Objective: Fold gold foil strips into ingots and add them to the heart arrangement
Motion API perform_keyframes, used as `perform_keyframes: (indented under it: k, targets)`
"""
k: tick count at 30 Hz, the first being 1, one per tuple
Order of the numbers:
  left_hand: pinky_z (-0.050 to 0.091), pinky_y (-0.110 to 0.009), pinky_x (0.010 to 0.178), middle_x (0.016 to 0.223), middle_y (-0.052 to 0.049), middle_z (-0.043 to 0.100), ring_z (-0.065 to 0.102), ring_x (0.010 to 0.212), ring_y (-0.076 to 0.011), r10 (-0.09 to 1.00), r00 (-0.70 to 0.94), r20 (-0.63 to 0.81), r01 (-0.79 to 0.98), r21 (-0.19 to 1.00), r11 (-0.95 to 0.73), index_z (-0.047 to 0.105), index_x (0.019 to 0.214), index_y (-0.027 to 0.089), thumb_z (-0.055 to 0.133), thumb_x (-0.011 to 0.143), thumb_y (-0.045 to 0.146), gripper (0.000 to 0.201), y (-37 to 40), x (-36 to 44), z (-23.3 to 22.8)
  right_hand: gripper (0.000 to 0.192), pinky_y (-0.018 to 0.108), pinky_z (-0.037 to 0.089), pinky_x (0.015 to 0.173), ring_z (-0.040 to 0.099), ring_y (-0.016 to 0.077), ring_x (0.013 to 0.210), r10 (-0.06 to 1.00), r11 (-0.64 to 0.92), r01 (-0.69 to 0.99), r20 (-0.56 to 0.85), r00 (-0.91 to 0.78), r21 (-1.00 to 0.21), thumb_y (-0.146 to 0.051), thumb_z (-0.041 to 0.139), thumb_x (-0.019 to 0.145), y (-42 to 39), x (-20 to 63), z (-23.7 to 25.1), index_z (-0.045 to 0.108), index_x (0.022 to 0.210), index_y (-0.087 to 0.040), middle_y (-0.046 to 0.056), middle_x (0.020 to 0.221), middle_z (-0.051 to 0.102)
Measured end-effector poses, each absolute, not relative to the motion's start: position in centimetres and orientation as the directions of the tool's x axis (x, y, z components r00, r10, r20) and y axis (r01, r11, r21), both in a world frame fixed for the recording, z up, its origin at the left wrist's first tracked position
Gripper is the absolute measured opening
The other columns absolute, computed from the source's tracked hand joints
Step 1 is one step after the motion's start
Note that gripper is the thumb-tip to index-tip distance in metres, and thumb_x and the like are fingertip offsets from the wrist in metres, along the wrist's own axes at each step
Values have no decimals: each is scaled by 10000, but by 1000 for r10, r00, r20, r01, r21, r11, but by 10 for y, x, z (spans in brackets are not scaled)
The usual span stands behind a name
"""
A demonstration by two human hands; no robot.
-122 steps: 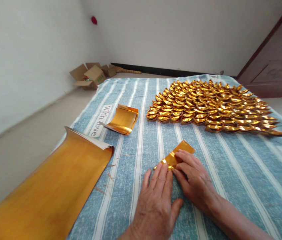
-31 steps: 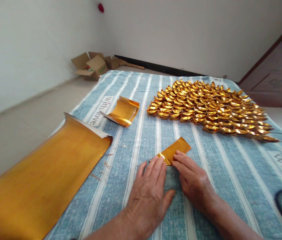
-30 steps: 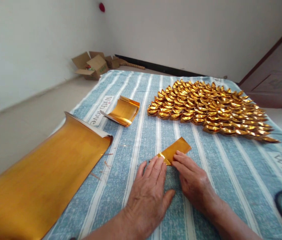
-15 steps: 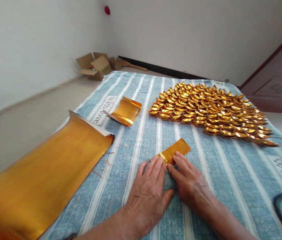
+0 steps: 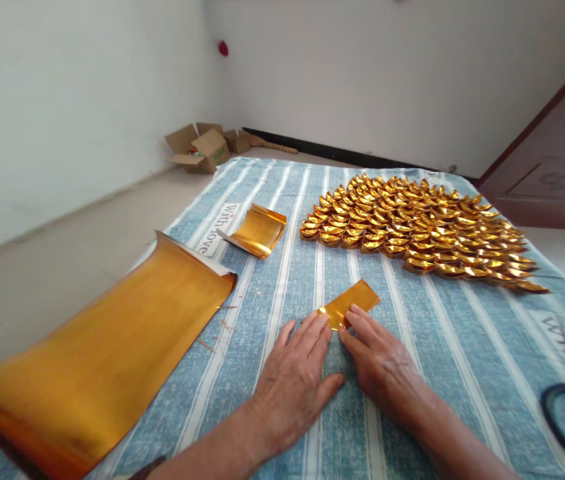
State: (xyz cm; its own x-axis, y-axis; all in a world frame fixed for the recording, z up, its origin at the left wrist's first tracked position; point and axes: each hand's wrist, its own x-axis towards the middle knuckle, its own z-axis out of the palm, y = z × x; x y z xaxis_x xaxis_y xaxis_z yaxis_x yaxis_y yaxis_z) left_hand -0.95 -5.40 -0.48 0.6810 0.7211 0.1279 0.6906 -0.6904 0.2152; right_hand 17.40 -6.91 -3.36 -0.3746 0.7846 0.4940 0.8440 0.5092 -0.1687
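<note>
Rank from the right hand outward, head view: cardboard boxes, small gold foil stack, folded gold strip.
From the right hand:
1. Folded gold strip, at its fingertips.
2. Small gold foil stack, far left on the cloth.
3. Cardboard boxes, on the floor by the wall.

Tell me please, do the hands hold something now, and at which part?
Both hands press the small gold paper strip flat at its near end; the left hand and right hand lift nothing.

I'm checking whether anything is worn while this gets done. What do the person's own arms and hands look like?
Both hands are bare: no gloves, and no rings show. The left hand and right hand have short, unpainted nails. Both forearms are bare as far as the picture shows, with no sleeves. A dark strip at the bottom edge by the left forearm may be a band; I cannot tell.
</note>
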Motion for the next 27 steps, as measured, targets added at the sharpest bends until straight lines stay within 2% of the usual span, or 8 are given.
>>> perform_keyframes:
  k: [4,10,15,22,27]
  targets:
    - [344,-532,1068,1433,-145,441,386,1337,-267,719,689,93,692,208,-691,408,1366,139,517,892,393,548,-51,-15,-4,330,430,537,920,530,288,1193,774,508,850,507,-379,-140,-34,353,868,-68,173,-32,648,995,-111,156,1091,623]
    - [318,-540,1074,1436,-113,445,376,1344,-261,724,686,75,703,188,-686,416,1368,175,496,899,436,543,-46,-23,-3,338,445,533,924,524,278,1196,767,525,835,519,-378,-167,-21,356,859,-66,173,-34,645,1008,-112,165,1089,626]
    - [317,-548,1064,1411,-98,482,389,1335,-264,740,663,118,725,146,-673,462,1338,204,488,905,443,495,-44,-29,-6,332,447,530,925,515,277,1195,777,513,838,517,-360,-187,-28,361,857,-66,171,-35,644,1008,-112,163,1081,625]
    - [345,-571,1015,1404,-112,486,428,1302,-290,778,618,111,779,42,-625,518,1282,183,497,903,410,443,-46,-36,-4,281,438,518,934,519,272,1168,805,508,829,470,-361,-233,-25,392,857,-66,170,-31,639,952,-119,150,1017,619]
    - [356,-580,996,1413,-129,471,422,1304,-307,796,584,158,805,19,-594,553,1236,189,503,899,401,401,-49,-37,-3,279,444,518,931,519,279,1171,788,522,828,487,-376,-205,-16,396,854,-66,171,-31,639,950,-114,156,1023,620]
